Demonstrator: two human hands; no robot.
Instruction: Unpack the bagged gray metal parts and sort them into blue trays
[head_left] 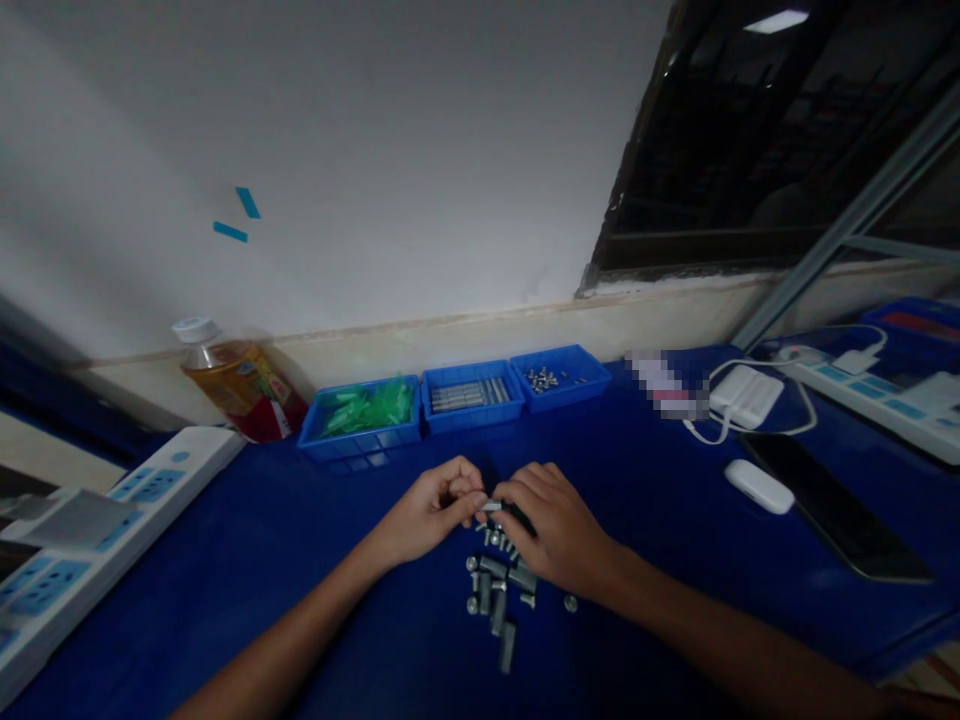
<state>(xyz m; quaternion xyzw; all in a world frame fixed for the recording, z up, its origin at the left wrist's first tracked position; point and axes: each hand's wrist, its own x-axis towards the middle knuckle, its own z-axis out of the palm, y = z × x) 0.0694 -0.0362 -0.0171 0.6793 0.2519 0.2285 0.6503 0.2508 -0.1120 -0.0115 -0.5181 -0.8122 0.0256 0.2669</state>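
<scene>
Close to each other over the blue table, my left hand (442, 507) and my right hand (555, 527) meet at a small metal rod (491, 506). Both thumbs and fingers pinch it, one hand at each end. Whether a screw is set in its end is hidden by my fingers. Beneath my right fingers is a dark patch I cannot make out. Just below my hands lie several loose screws (495, 539) and several grey metal rods (508, 646), some partly under my right hand. A single round screw head (571, 603) sits apart on the right.
Along the wall stand three blue trays: one with green plastic pieces (367, 408), one with metal rods (470, 394), one with screws (541, 380). A drink bottle (240, 385) and power strip (165, 480) are left. A phone (832, 500), white case (759, 486) and charger (746, 395) lie right.
</scene>
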